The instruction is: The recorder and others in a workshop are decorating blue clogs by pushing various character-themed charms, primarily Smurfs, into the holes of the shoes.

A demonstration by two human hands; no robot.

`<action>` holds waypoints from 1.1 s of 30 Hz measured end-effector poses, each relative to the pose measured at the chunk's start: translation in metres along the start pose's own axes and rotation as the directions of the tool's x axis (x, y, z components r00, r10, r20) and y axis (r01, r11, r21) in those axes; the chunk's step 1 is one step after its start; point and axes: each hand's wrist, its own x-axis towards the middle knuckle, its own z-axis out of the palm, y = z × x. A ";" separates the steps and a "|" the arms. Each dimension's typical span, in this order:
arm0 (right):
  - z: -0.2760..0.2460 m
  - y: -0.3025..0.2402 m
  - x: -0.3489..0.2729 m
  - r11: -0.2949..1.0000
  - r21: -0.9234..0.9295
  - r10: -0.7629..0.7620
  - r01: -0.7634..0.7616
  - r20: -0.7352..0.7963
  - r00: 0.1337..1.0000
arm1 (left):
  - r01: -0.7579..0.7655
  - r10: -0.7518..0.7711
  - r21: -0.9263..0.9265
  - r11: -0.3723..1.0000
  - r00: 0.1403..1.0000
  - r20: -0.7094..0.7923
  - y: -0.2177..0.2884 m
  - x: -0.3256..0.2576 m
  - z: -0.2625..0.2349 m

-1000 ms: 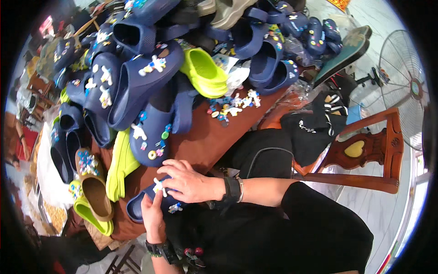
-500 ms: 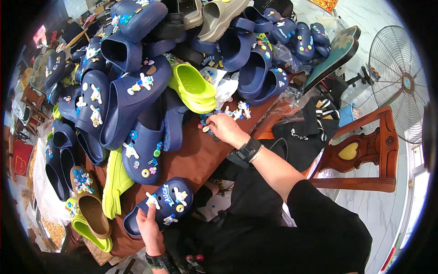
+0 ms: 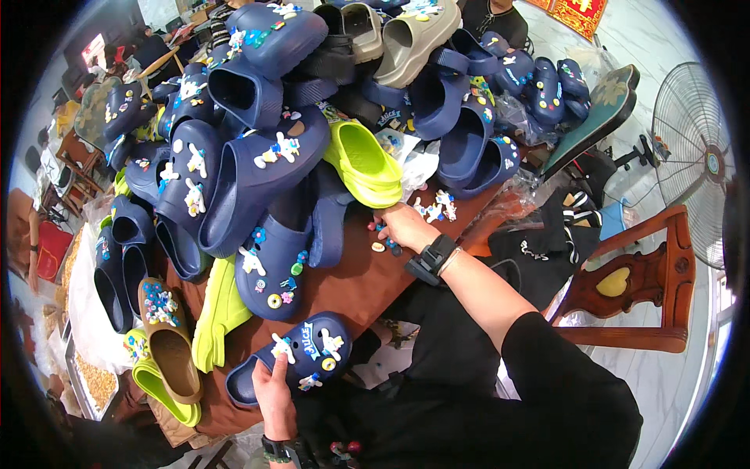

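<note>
My left hand [image 3: 275,400] holds a navy clog [image 3: 314,356] at the table's front edge, thumb on top beside a white figure charm. Several charms are fixed on this clog: white figures, a blue lettered piece and a yellow round one. Further off to the right, my right hand [image 3: 410,227] reaches down among small loose charms [image 3: 378,246] on the brown tabletop. Its fingers are bent together, and whatever they pinch is hidden. Just above those fingers lies the heel of a lime-green clog [image 3: 366,166]. White figure charms [image 3: 436,208] lie to the right of this hand.
A tall heap of navy clogs [image 3: 254,184] covers the brown table [image 3: 355,285]. Lime [image 3: 217,316] and brown [image 3: 176,356] clogs lie at the left. On the right stand a carved wooden chair [image 3: 625,281] and a floor fan [image 3: 691,148]. Another person [image 3: 496,23] is beyond the heap.
The whole view has shifted, so things sit further right in it. My right hand has come a little closer to the lime-green clog, fingers still among the charms. The left hand keeps its hold.
</note>
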 end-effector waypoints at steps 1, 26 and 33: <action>-0.002 0.005 0.000 1.000 -0.010 0.010 -0.010 0.009 1.000 | -0.004 0.004 -0.001 1.000 1.000 0.003 0.000 0.001 0.001; 0.116 -0.122 -0.113 0.767 0.219 -0.640 0.603 0.198 0.742 | -0.021 0.029 -0.095 0.995 0.996 0.084 0.009 -0.011 0.010; 0.135 -0.124 -0.116 0.763 0.034 -0.638 0.646 0.202 0.743 | -0.012 0.027 -0.143 0.990 0.995 0.099 0.007 -0.016 0.010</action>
